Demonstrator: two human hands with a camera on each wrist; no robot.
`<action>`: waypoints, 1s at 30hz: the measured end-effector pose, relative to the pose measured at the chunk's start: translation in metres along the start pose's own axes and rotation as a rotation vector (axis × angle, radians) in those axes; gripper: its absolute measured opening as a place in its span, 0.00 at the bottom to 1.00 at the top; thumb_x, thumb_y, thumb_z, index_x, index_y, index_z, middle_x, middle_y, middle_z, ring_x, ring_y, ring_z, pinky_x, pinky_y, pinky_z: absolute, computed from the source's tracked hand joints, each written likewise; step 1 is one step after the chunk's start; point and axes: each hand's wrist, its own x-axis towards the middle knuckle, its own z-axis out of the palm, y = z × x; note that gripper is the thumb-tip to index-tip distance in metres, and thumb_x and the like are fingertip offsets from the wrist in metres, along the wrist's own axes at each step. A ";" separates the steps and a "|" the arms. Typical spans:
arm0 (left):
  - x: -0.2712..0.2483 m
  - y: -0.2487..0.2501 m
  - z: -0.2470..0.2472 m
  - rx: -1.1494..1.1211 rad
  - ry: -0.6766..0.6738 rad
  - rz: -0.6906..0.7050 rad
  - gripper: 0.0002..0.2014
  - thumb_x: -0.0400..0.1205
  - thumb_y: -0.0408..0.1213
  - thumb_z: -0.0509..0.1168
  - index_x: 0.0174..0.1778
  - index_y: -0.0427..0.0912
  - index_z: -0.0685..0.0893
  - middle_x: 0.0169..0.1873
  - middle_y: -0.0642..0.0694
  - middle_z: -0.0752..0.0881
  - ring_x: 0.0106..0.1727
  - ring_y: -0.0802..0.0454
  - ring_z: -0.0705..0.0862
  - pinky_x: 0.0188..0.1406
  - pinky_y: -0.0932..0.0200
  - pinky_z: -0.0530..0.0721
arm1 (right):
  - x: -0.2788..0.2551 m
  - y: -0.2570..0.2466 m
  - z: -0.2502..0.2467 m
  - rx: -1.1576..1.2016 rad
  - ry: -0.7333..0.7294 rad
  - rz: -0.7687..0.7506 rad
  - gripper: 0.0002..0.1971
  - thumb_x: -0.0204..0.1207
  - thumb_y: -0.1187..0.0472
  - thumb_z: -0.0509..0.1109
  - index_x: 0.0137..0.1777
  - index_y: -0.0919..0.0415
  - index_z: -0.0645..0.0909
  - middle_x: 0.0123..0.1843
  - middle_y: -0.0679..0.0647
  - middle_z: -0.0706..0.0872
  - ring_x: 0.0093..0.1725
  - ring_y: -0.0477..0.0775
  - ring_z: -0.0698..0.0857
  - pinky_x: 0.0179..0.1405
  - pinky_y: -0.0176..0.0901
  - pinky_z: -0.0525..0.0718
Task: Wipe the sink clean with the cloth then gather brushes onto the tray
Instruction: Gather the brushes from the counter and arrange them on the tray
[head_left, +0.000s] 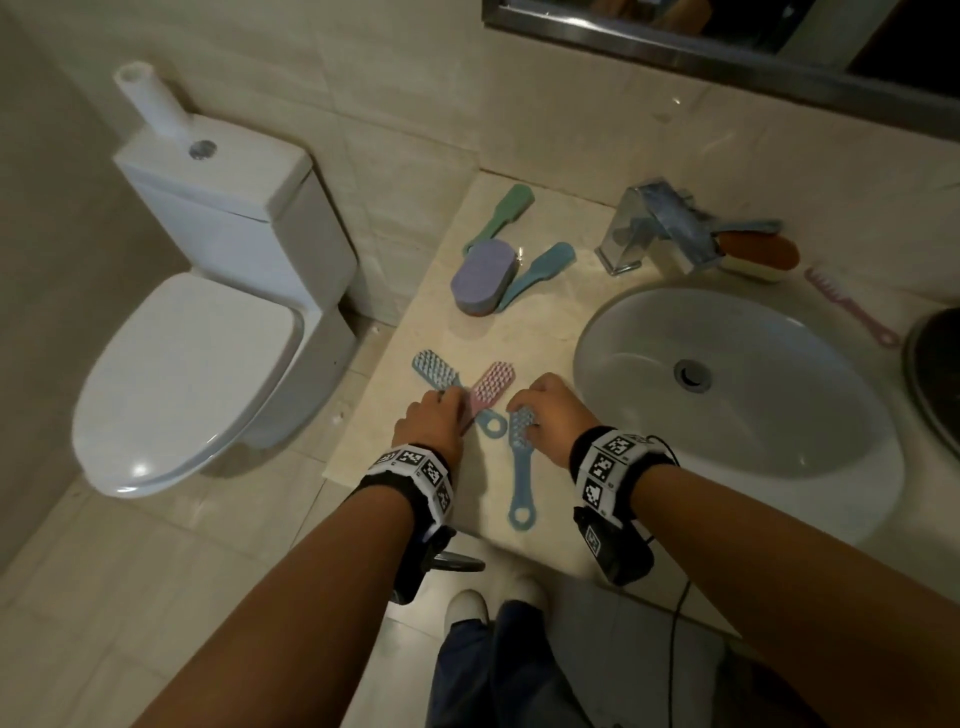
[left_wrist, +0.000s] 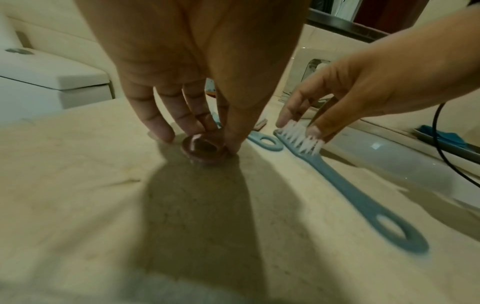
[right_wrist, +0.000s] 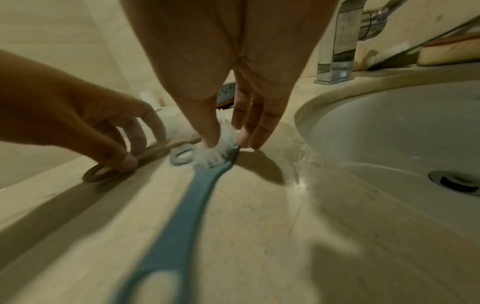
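— Hands? Left hand (head_left: 431, 423) is pinching the pink brush (head_left: 485, 392) handle's ring end; right hand (head_left: 545, 415) is gripping the blue brush (head_left: 519, 462) head.
— Where?
— Both are lying on my counter (head_left: 524, 332), left of the sink (head_left: 737, 395).

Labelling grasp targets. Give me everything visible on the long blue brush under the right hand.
The blue brush is a slim, plastic-looking piece with a long flat handle ending in an oval hanging loop, and a small head of white bristles facing up. It lies flat on the beige countertop, just left of the sink, loop end toward the person. The right hand pinches the bristle head from both sides, thumb and fingers curled down onto it. Its head lies close to a second blue brush's loop; contact there is unclear.
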 end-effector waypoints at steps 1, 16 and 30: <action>-0.001 -0.001 -0.001 -0.027 -0.004 -0.004 0.17 0.84 0.39 0.58 0.69 0.43 0.70 0.64 0.37 0.75 0.62 0.35 0.76 0.59 0.44 0.76 | 0.000 0.000 -0.003 0.028 0.030 -0.002 0.21 0.76 0.73 0.63 0.69 0.61 0.76 0.66 0.64 0.69 0.65 0.64 0.75 0.65 0.41 0.69; -0.012 0.002 -0.006 -0.315 -0.022 -0.056 0.13 0.85 0.37 0.58 0.61 0.34 0.72 0.58 0.32 0.83 0.57 0.35 0.81 0.44 0.56 0.70 | 0.001 -0.001 0.009 -0.070 0.113 0.266 0.21 0.73 0.55 0.72 0.63 0.61 0.74 0.66 0.59 0.71 0.63 0.63 0.76 0.61 0.54 0.79; -0.039 0.009 -0.025 -0.387 0.027 -0.058 0.11 0.85 0.34 0.57 0.61 0.34 0.72 0.56 0.33 0.83 0.47 0.43 0.78 0.43 0.57 0.70 | -0.004 0.002 0.009 -0.014 0.208 0.175 0.12 0.69 0.64 0.71 0.48 0.54 0.72 0.56 0.56 0.79 0.56 0.60 0.78 0.48 0.49 0.78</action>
